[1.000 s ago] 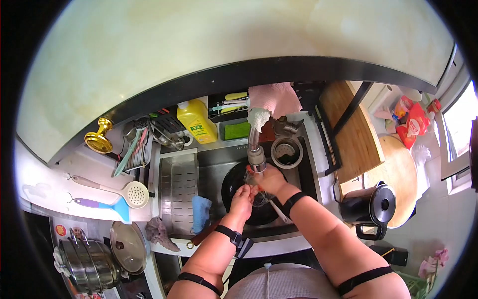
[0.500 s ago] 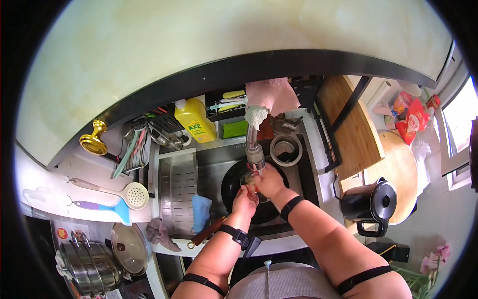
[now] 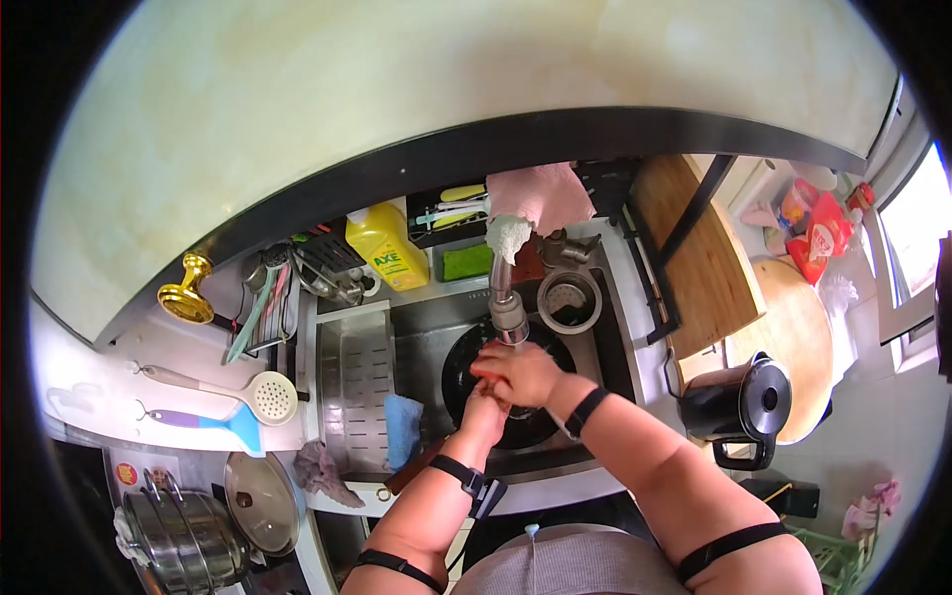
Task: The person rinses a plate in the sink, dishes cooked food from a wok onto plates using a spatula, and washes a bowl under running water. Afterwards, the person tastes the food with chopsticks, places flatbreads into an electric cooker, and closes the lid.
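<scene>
Over the steel sink (image 3: 426, 317), reaches above a black wok (image 3: 457, 379), likely set there to catch drips. Works beneath the faucet (image 3: 509, 317), presumably to be within reach of its water. Curls the fingers of the right hand (image 3: 528, 375) over a red-orange item (image 3: 486, 363), partly hidden above the wok, apparently to steady it there. Holds the left hand (image 3: 483, 414) close against the right, perhaps for support; cannot tell the left fingers' grip.

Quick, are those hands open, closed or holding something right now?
Left hand: partly curled; whether it holds anything can't be told.
Right hand: closed on a red item.
</scene>
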A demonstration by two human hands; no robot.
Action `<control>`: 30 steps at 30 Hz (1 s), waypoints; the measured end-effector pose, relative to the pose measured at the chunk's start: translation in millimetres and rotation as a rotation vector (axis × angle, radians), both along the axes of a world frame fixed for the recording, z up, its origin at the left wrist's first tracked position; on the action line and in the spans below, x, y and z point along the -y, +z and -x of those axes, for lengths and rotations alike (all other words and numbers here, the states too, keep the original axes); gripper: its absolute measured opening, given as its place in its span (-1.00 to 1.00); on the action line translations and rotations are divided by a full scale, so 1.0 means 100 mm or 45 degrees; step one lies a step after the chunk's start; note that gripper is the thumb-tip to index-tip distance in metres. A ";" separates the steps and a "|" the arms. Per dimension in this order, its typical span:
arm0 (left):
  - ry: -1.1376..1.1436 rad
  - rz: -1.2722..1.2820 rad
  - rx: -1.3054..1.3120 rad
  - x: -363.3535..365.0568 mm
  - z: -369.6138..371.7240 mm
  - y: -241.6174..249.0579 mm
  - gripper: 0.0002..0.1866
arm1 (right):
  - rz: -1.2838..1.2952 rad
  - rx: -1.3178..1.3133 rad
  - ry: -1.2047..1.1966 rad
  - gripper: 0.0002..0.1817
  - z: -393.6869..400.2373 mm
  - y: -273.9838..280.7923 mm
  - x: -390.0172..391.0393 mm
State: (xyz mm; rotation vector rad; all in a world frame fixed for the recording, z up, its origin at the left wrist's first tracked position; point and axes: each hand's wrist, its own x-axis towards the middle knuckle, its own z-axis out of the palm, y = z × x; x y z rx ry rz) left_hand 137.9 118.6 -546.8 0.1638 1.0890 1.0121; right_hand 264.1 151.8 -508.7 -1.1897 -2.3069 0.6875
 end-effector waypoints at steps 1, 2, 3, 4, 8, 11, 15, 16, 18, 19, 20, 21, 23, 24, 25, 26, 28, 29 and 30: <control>-0.182 -0.157 0.018 0.02 0.07 -0.09 -0.90 | -0.029 0.040 -0.070 -0.61 -0.04 -0.07 -0.07; -0.185 -0.157 0.017 0.03 0.10 -0.18 -0.90 | -0.028 0.038 -0.073 -0.61 -0.11 -0.12 -0.18; -0.241 -0.199 -0.012 0.04 0.09 -0.10 -0.89 | 0.443 -0.047 -0.216 -0.61 -0.20 -0.15 -0.32; -0.294 -0.243 -0.040 0.04 0.10 -0.06 -0.88 | 0.913 -0.133 -0.354 -0.58 -0.27 -0.23 -0.40; -0.215 -0.318 0.015 0.01 0.09 -0.04 -0.85 | 1.451 -0.929 -0.468 -0.38 -0.55 -0.79 -0.26; -0.179 -0.415 -0.006 -0.03 0.00 -0.11 -0.83 | 1.972 -1.531 -0.773 -0.35 -0.53 -0.51 0.10; -0.258 -0.668 -0.527 -0.21 -0.15 -0.12 -0.81 | 1.937 -2.104 -0.634 -0.33 -0.14 -0.55 0.30; -0.380 -0.717 -0.903 -0.26 -0.17 -0.08 -0.79 | 1.905 -2.196 -0.661 -0.35 -0.05 -0.49 0.31; -0.470 -0.848 -1.155 -0.30 -0.16 -0.04 -0.78 | 1.922 -2.152 -0.728 -0.39 0.05 -0.36 0.26; -0.713 -0.912 -1.478 -0.30 -0.15 -0.02 -0.78 | 1.918 -2.154 -0.731 -0.39 0.07 -0.36 0.24; -0.960 -0.966 -1.800 -0.30 -0.15 -0.01 -0.77 | 1.870 -2.056 -0.777 -0.43 0.08 -0.37 0.21; -0.972 -0.865 -1.562 -0.27 -0.16 0.09 -0.86 | 1.823 -1.957 -0.820 -0.47 0.08 -0.40 0.19; -1.096 -1.195 -1.766 -0.28 -0.10 0.08 -0.87 | 1.780 -1.943 -0.874 -0.53 0.02 -0.74 0.13; -1.211 -1.534 -1.959 -0.28 -0.08 0.08 -0.87 | 1.740 -1.926 -0.926 -0.58 -0.02 -0.72 0.13; -1.218 -1.591 -1.912 -0.25 -0.06 0.08 -0.88 | 1.734 -2.073 -0.995 -0.71 -0.08 -0.69 0.15; -1.213 -1.590 -1.915 -0.24 -0.03 0.08 -0.88 | 1.690 -1.887 -1.179 -0.86 -0.16 -0.66 0.18; -1.403 -1.685 -1.909 -0.17 0.03 0.20 -0.83 | 1.662 -1.614 -1.230 -0.84 -0.24 -0.59 0.22; -1.396 -1.681 -1.911 -0.12 0.05 0.26 -0.83 | 1.663 -1.607 -1.226 -0.84 -0.27 -0.59 0.23; -1.251 -1.764 -1.843 -0.07 0.09 0.32 -0.76 | 1.622 -1.587 -1.248 -0.80 -0.28 -0.61 0.25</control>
